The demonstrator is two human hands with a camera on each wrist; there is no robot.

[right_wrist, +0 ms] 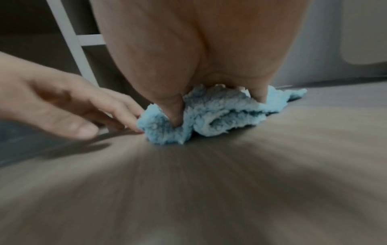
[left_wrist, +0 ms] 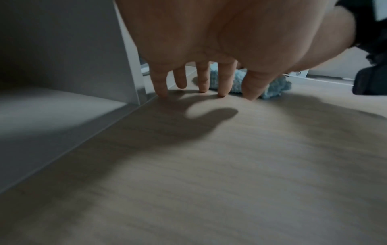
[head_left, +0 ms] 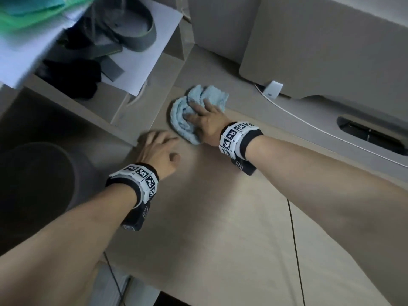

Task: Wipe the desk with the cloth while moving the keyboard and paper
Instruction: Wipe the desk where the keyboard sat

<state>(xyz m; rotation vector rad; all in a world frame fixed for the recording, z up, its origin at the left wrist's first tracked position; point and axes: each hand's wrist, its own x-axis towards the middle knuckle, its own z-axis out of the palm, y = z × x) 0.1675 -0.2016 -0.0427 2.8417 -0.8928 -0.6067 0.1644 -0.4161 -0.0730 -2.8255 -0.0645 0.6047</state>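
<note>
A crumpled light-blue cloth [head_left: 183,115] lies on the pale wooden desk [head_left: 220,217] near its back left. My right hand [head_left: 203,115] lies on top of it, fingers spread over the folds. In the right wrist view its thumb digs into the cloth [right_wrist: 220,119] and bunches it. My left hand [head_left: 154,140] is just left of the cloth, holding nothing. Its spread fingertips [left_wrist: 201,82] touch the desk by the shelf edge, with the cloth [left_wrist: 274,89] behind them. No keyboard is in view.
A shelf unit [head_left: 123,120] borders the desk's left side; on it lies a white sheet [head_left: 154,40] with grey straps and dark items. A beige panel [head_left: 320,40], a white cable [head_left: 309,124] and a cable slot [head_left: 371,133] are at the back right. A dark bin [head_left: 37,180] stands at the left.
</note>
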